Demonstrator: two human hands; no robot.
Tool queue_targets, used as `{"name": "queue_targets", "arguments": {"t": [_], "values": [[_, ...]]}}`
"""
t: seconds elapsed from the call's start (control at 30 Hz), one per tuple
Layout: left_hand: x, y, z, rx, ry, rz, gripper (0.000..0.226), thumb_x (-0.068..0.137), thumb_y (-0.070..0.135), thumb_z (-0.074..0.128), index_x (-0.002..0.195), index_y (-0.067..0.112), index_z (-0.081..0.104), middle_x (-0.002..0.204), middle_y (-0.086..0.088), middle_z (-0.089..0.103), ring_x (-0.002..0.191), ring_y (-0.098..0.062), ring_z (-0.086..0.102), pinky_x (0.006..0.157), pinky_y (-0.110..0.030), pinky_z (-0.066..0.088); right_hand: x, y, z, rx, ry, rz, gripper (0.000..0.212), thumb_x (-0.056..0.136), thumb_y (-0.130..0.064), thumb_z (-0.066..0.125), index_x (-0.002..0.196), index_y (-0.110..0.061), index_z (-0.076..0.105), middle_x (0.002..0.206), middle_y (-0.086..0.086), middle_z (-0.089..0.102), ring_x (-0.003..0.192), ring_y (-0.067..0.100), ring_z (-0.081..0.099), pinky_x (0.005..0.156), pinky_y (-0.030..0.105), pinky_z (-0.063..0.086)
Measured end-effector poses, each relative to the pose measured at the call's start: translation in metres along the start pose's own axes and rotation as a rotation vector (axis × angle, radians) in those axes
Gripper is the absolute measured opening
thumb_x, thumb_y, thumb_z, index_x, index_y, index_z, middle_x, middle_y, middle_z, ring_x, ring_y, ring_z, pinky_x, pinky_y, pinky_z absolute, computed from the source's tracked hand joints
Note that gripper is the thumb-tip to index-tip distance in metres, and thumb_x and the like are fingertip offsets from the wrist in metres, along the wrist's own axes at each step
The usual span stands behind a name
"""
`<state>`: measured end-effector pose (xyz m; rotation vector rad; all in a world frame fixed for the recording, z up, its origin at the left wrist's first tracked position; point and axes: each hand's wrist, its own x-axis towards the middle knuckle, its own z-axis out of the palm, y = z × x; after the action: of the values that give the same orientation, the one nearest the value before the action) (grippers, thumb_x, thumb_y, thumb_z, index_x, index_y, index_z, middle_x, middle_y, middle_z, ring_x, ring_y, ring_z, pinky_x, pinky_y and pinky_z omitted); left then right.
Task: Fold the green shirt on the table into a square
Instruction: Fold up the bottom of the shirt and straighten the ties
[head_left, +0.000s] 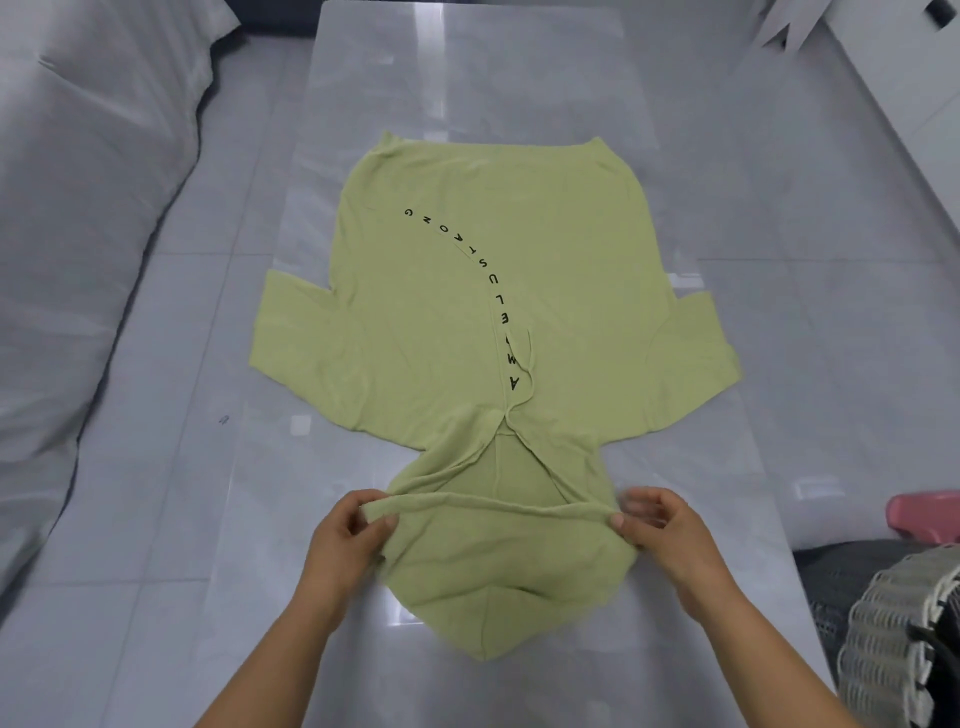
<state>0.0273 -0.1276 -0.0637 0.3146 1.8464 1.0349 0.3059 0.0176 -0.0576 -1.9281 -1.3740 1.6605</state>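
Note:
A light green hooded shirt lies spread flat on the glossy table, hem at the far end and hood toward me. Black letters curve across its front, and both short sleeves stick out to the sides. Its hood lies at the near end with a drawstring trailing up the chest. My left hand pinches the hood's rim at its left end. My right hand pinches the same rim at its right end, and the rim is stretched between them.
A grey-white cushion runs along the left side. A pink object and a woven white basket sit at the right near edge. White furniture stands at the far right. Grey tiled floor surrounds the table.

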Motion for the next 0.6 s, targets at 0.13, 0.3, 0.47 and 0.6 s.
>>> {"name": "queue_targets", "arguments": {"t": [0.13,0.3,0.47,0.6], "values": [[0.000,0.006,-0.002,0.056,-0.035,0.032,0.022,0.087,-0.001,0.049,0.084,0.016,0.062,0.090,-0.013,0.061,0.079,-0.023,0.053,0.070,-0.031,0.044,-0.005,0.004,0.000,-0.177,-0.084,0.064,0.021,0.073,-0.014,0.076,0.087,-0.005,0.064,0.081,0.004,0.064,0.076,0.021,0.059,0.069,0.029,0.045],[-0.012,0.014,-0.006,0.076,-0.031,0.107,0.020,0.068,0.020,0.044,0.075,0.027,0.062,0.084,0.006,0.064,0.076,-0.011,0.054,0.069,-0.026,0.043,-0.023,-0.006,0.000,-0.418,0.012,-0.285,0.015,0.078,-0.008,0.064,0.074,-0.018,0.054,0.080,-0.003,0.054,0.073,0.014,0.051,0.061,0.021,0.037],[-0.028,0.009,-0.002,0.250,-0.072,0.280,0.015,0.073,0.019,0.061,0.072,0.034,0.055,0.078,0.016,0.060,0.058,-0.002,0.046,0.052,-0.010,0.035,-0.045,0.014,0.006,-0.760,0.051,-0.589,0.009,0.087,-0.027,0.059,0.096,-0.026,0.060,0.086,-0.014,0.058,0.075,0.006,0.054,0.060,0.013,0.038],[-0.026,0.010,-0.013,0.048,-0.002,0.185,0.019,0.065,0.030,0.072,0.073,0.029,0.055,0.067,0.006,0.053,0.062,-0.007,0.046,0.057,-0.018,0.038,-0.045,0.008,-0.003,-0.259,0.114,-0.388,0.008,0.081,-0.018,0.067,0.085,-0.024,0.065,0.084,-0.016,0.066,0.077,0.003,0.059,0.062,0.011,0.044]]}}
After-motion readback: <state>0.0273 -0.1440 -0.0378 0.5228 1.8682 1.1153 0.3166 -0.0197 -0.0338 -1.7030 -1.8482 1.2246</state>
